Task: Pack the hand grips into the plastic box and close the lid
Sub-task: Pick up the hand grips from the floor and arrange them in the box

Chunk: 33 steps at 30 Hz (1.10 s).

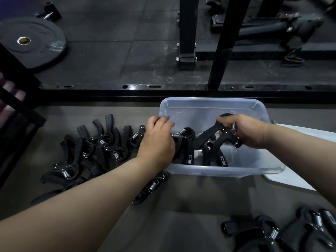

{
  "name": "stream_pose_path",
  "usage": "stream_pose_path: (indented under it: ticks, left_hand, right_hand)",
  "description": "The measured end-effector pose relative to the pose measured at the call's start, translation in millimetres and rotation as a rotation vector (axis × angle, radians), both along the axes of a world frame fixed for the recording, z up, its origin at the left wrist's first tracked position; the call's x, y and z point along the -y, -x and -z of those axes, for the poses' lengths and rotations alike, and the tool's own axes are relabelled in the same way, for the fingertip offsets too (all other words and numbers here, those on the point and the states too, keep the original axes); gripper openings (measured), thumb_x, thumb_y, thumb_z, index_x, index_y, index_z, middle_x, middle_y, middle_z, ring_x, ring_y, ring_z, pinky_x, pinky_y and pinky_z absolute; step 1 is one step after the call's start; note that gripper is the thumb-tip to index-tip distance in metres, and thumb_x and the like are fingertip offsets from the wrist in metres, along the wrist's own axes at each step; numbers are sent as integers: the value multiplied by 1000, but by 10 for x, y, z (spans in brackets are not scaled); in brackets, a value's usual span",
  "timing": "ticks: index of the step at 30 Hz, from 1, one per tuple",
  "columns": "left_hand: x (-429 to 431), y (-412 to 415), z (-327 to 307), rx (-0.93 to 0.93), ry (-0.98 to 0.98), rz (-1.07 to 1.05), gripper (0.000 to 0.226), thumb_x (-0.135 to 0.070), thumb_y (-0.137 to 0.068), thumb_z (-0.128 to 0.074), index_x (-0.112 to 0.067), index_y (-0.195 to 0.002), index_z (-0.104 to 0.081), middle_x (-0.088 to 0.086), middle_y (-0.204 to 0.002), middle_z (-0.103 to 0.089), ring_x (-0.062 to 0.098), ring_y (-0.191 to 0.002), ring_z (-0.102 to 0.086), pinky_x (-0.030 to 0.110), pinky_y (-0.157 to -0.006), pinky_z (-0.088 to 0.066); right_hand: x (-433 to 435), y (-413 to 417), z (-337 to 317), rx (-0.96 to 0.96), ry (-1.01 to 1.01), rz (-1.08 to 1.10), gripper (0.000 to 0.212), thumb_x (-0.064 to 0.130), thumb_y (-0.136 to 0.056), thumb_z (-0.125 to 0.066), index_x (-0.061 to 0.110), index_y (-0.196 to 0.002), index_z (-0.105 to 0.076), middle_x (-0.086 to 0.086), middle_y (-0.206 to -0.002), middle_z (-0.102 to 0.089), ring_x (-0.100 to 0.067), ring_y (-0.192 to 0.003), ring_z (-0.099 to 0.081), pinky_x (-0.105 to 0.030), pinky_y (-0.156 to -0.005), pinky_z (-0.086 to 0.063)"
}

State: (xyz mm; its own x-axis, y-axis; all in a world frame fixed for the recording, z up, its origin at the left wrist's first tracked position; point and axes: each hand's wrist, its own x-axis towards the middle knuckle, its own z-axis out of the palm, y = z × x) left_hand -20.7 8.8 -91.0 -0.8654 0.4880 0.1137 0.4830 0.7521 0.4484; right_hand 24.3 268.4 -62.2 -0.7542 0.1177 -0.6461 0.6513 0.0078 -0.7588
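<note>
Our left hand (156, 142) and right hand (250, 132) each clamped a hand grip (207, 135) inside the plastic box (218, 104). Few were packed; the pile (87, 151) lay on the floor (200, 200), the lid (294, 180) off.

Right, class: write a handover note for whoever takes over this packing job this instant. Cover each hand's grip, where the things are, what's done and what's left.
Left grip: the hand holds a black hand grip just inside the plastic box, at its left end.
Right grip: the hand holds a second hand grip over the middle of the box.
Done: a few packed hand grips lie in the box, which is open.
Left: pack the floor pile left of the box and the loose hand grips at bottom right, then fit the lid, which lies to the right of the box.
</note>
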Motion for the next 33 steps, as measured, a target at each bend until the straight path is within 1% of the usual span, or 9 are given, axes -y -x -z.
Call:
stream_pose_path:
  ticks: [4,8,13,17,19,23,25,28,33]
  left_hand:
    - [-32,-3,-46,-136,68,118,39,-29,-92,-44,-12,-123,-61,5,-125,-61,27,-130,-43,46,-118,-25]
    - [-5,-28,-134,-1,99,170,57,-52,-95,-19,-22,-122,-60,2,-104,-66,17,-119,-49,41,-122,-3]
    - [2,-2,-145,72,28,89,31,-46,-99,-38,-24,-81,-49,-5,-81,-52,18,-87,-45,41,-110,-27]
    - [-27,-25,-167,86,-24,9,24,-42,-98,-48,-19,-90,-53,-2,-87,-53,18,-85,-42,36,-90,-35]
    - [-34,-39,-182,72,-10,9,24,-42,-96,-51,-18,-99,-54,-2,-92,-52,21,-91,-45,33,-85,-34]
    - [-13,-25,-188,8,58,138,22,-39,-96,-51,-17,-97,-52,-2,-86,-48,24,-89,-45,36,-93,-31]
    - [14,-15,-161,0,55,187,29,-43,-96,-42,-18,-98,-57,-4,-86,-52,23,-93,-49,47,-103,-33]
    - [42,-7,-86,-23,-11,206,42,-43,-97,-30,-19,-106,-65,-3,-103,-57,20,-109,-49,46,-104,-35]
    - [25,-31,-63,63,-143,78,47,-3,-90,-45,-3,-136,-48,9,-149,-38,17,-138,-20,33,-119,-18]
  right_hand:
    - [138,24,-79,-19,203,36,27,38,-87,-64,11,-92,-66,-10,-85,-69,-21,-81,-69,-48,-88,-55]
    - [398,84,-132,-71,275,66,38,35,-82,-70,5,-105,-65,-14,-94,-71,-24,-87,-70,-47,-83,-57]
    - [683,137,-83,-122,329,249,54,32,-83,-73,-1,-123,-57,-15,-99,-69,-23,-90,-69,-38,-67,-59]
    - [850,163,43,58,-181,331,103,81,-52,-70,9,-123,-51,-9,-106,-65,-28,-96,-65,-42,-85,-53]
    - [1028,105,-9,168,-223,336,103,86,-49,-65,11,-118,-48,-7,-103,-59,-28,-94,-58,-38,-78,-49]
    - [1328,89,-58,55,295,296,47,45,-85,-65,5,-109,-62,-16,-90,-70,-41,-91,-69,-61,-77,-55]
    - [1333,139,-6,40,259,390,26,23,-89,-59,1,-101,-65,-19,-92,-72,-37,-84,-71,-58,-78,-56]
    - [1189,150,32,24,178,476,13,9,-84,-52,1,-91,-60,-16,-76,-63,-26,-63,-64,-48,-82,-56]
    - [621,20,163,60,-16,357,33,-10,-58,-50,-12,-88,-63,-27,-77,-65,-34,-56,-63,-35,-53,-53]
